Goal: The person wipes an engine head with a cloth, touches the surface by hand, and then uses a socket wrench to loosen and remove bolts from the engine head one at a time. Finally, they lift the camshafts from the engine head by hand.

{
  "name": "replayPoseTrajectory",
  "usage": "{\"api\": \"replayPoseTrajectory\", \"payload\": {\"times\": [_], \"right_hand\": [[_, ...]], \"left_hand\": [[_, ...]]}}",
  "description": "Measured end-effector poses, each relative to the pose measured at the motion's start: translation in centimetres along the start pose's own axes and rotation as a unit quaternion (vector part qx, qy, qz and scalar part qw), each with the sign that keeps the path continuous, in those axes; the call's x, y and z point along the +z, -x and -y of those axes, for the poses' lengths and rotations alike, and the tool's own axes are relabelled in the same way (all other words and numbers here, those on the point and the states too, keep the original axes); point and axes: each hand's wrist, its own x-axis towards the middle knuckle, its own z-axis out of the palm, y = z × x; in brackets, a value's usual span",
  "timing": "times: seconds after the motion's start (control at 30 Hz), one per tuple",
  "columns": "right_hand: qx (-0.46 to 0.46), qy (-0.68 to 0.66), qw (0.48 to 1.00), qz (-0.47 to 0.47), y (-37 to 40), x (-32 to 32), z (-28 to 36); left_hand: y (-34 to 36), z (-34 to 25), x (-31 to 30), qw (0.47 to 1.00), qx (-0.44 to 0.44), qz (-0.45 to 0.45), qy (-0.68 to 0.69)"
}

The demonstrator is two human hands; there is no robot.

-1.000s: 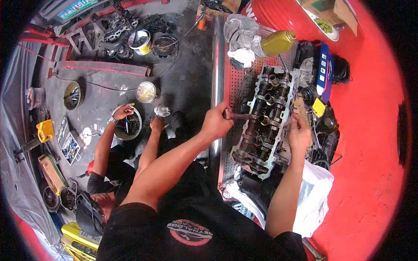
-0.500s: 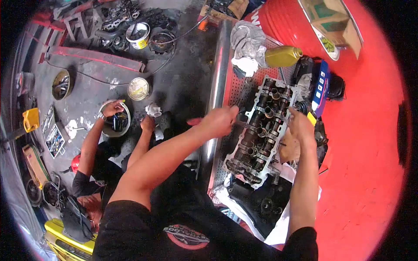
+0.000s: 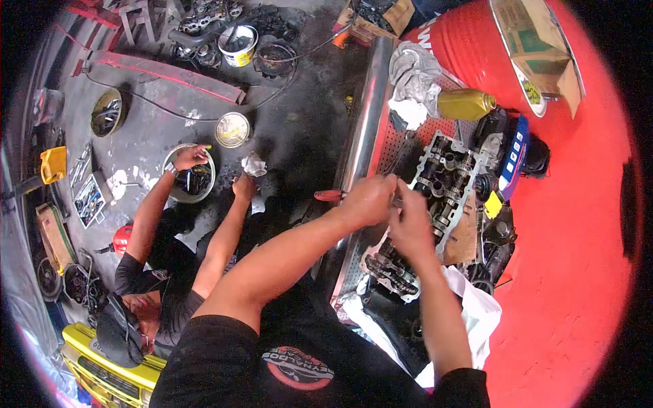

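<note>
A metal cylinder head with camshafts [image 3: 445, 173] lies on the perforated red bench. Over its left edge, my left hand [image 3: 369, 200] is closed, and a red-handled tool [image 3: 329, 195] sticks out on its left side. My right hand [image 3: 411, 223] meets it, fingers bent around something small that I cannot make out. Both hands partly hide the middle of the cylinder head. A dark cover [image 3: 394, 314] rests on white cloth [image 3: 479, 316] below the cylinder head.
A co-worker's hand [image 3: 190, 158] is over a bucket [image 3: 209, 178] at left; their other hand [image 3: 243, 186] is by a white rag [image 3: 254, 164]. A yellow bottle [image 3: 466, 105], grey rag [image 3: 413, 71] and red drum [image 3: 459, 51] stand beyond the cylinder head.
My hands have come together from opposite sides of the cylinder head. The view has shifted, so the surroundings appear farther right. The co-worker's hands remain near the bucket and rag.
</note>
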Motion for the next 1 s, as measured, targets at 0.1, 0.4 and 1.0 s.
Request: {"api": "replayPoseTrajectory", "payload": {"times": [0.1,0.4,1.0], "right_hand": [[0.017,-0.118,0.991,-0.052,-0.3,4.4,-0.6],[0.123,-0.118,0.985,-0.011,-1.3,8.1,-5.5],[0.063,-0.170,0.983,-0.021,-1.6,8.7,-7.0]], "left_hand": [[-0.1,0.2,0.8,0.999,-0.014,0.020,-0.039],[0.1,-0.6,0.0,0.997,-0.062,0.000,-0.053],[0.1,-1.2,0.4,0.994,-0.099,-0.037,-0.040]]}}
